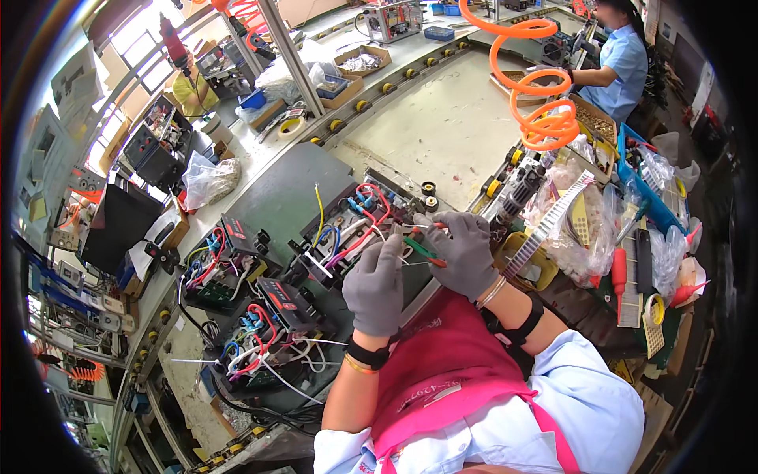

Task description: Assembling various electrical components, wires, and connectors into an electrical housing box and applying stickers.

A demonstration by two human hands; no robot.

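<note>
Both my hands wear grey gloves and meet over the right end of an open electronic assembly (347, 225) with red, blue, yellow and white wires. My right hand (462, 253) is closed around small pliers (425, 251) with green and red handles; their jaws are hard to make out. My left hand (374, 286) is closed, fingertips pinched beside the pliers. A thin white strip shows between the hands, but its grip is partly hidden. Closer to me on the left, a second wired assembly (257, 340) has long white cable ties sticking out.
Another wired assembly (225, 257) stands at left on the dark green mat (276, 186). An orange coiled hose (525, 95) hangs ahead. To the right lie plastic bags (572, 225), a blue bin (647, 178) and a red-handled tool (619, 272). A co-worker (620, 67) sits far right.
</note>
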